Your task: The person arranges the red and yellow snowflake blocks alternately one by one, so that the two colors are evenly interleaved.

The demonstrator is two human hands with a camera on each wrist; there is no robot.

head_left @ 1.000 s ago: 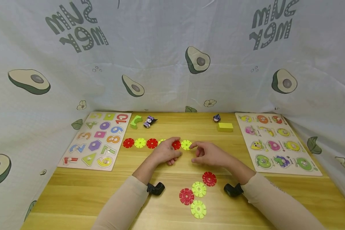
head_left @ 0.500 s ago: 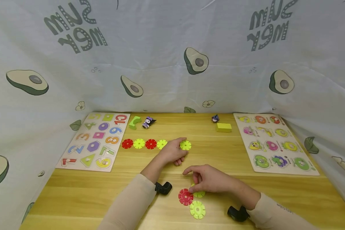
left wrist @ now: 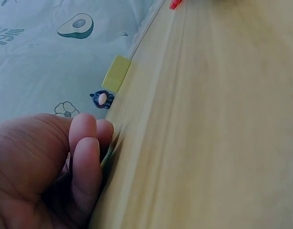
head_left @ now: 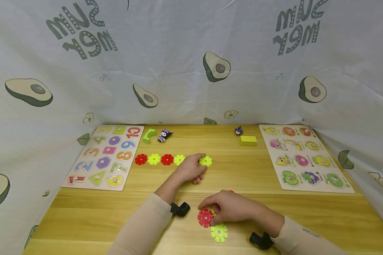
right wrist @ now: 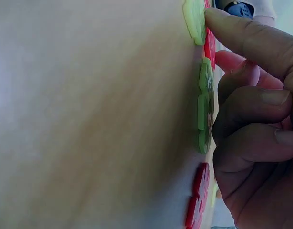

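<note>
My left hand (head_left: 191, 168) lies over the right part of a row of notched plastic discs. Its thumb and index finger straddle the last yellow disc (head_left: 205, 161) from above and below; the palm hides a red disc beside it. Nearer me, my right hand (head_left: 231, 207) spans a red notched disc (head_left: 205, 217), index tip at its far edge and thumb on its near right edge. A yellow disc (head_left: 218, 233) sits just in front, close to the thumb. Under the right hand are another yellow disc (right wrist: 203, 105) and a red disc (right wrist: 198, 195), mostly hidden from the head view.
Left in the row are red (head_left: 141, 159), yellow (head_left: 154, 159), red (head_left: 167, 159) and yellow (head_left: 179, 159) discs. A number puzzle board (head_left: 103, 157) and fruit puzzle board (head_left: 303, 161) flank them. A green arch block (head_left: 149, 136), figurines (head_left: 164, 135) (head_left: 238, 130) and yellow block (head_left: 248, 141) stand behind.
My right hand has drawn back from the row's end to the loose discs and come down around the red one. My left hand has shifted right to the last yellow disc.
</note>
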